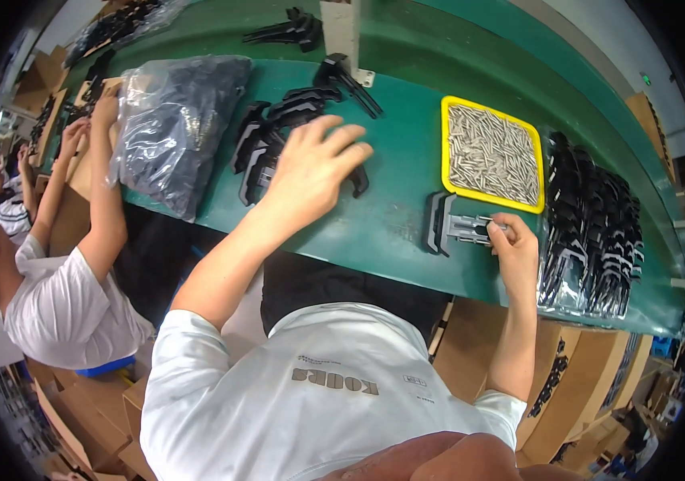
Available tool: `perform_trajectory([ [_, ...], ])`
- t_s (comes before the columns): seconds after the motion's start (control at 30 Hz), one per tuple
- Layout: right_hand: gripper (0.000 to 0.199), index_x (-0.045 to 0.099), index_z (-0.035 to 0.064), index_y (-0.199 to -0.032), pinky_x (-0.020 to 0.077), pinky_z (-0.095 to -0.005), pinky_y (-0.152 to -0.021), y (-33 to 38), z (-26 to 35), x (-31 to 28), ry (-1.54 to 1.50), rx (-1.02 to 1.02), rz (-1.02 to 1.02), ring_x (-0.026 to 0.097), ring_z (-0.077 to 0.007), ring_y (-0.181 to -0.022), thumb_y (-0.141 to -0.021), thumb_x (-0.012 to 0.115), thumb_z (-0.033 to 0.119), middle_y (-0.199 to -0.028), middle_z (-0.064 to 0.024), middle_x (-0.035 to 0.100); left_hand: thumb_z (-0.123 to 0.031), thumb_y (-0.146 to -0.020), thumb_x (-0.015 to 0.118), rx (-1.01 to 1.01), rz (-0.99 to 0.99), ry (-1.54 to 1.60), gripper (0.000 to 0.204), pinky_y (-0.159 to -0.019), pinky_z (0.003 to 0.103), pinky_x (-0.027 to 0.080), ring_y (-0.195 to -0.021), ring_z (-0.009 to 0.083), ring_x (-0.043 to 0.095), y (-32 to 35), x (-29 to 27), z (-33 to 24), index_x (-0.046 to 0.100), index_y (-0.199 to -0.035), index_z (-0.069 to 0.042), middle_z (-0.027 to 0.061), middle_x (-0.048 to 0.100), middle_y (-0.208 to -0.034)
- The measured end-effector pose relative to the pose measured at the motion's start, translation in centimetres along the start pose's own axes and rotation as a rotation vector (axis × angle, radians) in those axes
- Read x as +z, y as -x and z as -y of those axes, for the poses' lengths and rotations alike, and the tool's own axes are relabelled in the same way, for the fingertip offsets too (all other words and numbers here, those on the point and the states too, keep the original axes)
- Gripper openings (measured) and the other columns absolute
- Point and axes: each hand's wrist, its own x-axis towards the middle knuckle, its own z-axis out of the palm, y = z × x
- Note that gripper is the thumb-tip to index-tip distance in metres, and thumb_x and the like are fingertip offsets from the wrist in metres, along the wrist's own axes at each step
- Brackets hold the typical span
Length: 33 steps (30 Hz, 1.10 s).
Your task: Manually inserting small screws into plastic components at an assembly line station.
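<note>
My left hand [314, 172] hovers over the pile of black plastic brackets [290, 108], its fingers spread and nothing seen in its grasp. Some of the brackets below it are hidden by the hand and wrist. On the green table's right half, my right hand [513, 244] pinches the rod end of a black bracket with metal rods [458, 227]. That bracket's curved black end points left. Whether a small pin is also between the fingertips cannot be made out. Just above the right hand stands a yellow tray [445, 152] full of small silver metal pins [493, 156].
Rows of black parts [591, 232] lie in clear plastic at the right. A large clear bag of dark parts [182, 132] sits on the left. A white post [340, 36] rises at the table's back. Cardboard boxes [575, 385] stand below right. Co-workers [70, 297] sit at left.
</note>
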Motion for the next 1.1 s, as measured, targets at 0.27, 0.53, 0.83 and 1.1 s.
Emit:
perform_trajectory([
  [0.27,0.025,0.071,-0.0009,-0.108,0.0523,-0.0366,-0.073,0.9,-1.6,1.1,0.644,-0.525,-0.264,0.062,-0.0274,-0.079,-0.093,0.075,0.019,-0.090,-0.0120,0.065,-0.021,-0.085,0.063,0.282,-0.047,0.044,0.009,-0.103,0.047,0.045,-0.109,0.0290,0.059,-1.4,3.7,1.0,0.063,-0.085,-0.012,0.0067,0.065,-0.098],
  [0.53,0.029,0.069,-0.0013,-0.120,0.0530,-0.0363,-0.086,-5.2,-3.6,-0.1,0.626,-0.694,-0.279,0.066,-0.0312,-0.096,-0.100,0.067,0.019,-0.111,-0.0149,0.069,-0.010,-0.088,0.062,0.110,-0.387,0.189,0.013,-0.085,0.042,0.053,-0.089,0.0327,0.061,-3.1,1.8,1.1,0.058,-0.100,-0.008,0.0118,0.063,-0.089],
  [0.83,0.017,0.069,-0.0010,-0.107,0.0503,-0.0434,-0.082,-9.2,4.2,2.8,0.852,-0.570,-0.035,0.062,-0.0353,-0.088,-0.094,0.068,0.010,-0.099,-0.0133,0.066,0.000,-0.097,0.048,-0.380,-0.385,0.999,0.030,-0.077,0.041,0.056,-0.086,0.0310,0.066,-0.5,0.9,-2.3,0.051,-0.127,0.000,0.0182,0.066,-0.113],
  [1.1,0.017,0.068,0.0004,-0.102,0.0503,-0.0439,-0.074,-10.0,1.7,0.6,0.831,-0.723,-0.198,0.063,-0.0405,-0.080,-0.098,0.063,0.016,-0.092,-0.0176,0.070,-0.009,-0.102,0.056,-0.658,-0.173,1.434,0.030,-0.069,0.032,0.058,-0.081,0.0169,0.061,-0.8,0.1,-3.7,0.048,-0.131,-0.003,0.0120,0.060,-0.121],
])
